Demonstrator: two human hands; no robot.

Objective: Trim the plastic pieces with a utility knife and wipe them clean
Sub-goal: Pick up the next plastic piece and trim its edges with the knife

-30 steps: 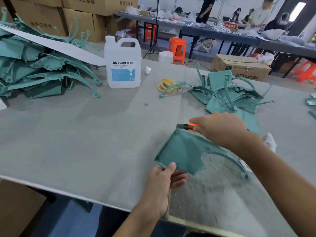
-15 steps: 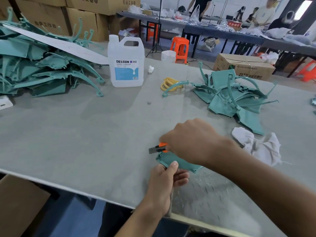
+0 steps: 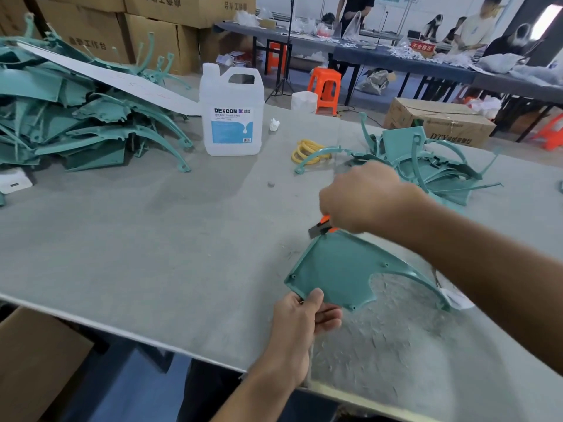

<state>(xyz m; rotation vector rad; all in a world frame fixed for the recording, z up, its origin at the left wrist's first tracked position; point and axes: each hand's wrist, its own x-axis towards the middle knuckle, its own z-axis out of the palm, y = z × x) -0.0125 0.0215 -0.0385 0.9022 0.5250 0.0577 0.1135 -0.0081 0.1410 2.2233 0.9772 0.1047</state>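
So: knife [image 3: 318, 229] nr flat teal pc [image 3: 338, 269].

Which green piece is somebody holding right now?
The flat teal piece at the table's near edge: the left hand pinches it, the knife is at its far corner. The others lie in piles.

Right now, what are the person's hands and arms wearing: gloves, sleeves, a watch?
Nothing. The left hand and right hand are ungloved, the left forearm and right forearm bare to the frame's edge; no watch, ring or band is visible.
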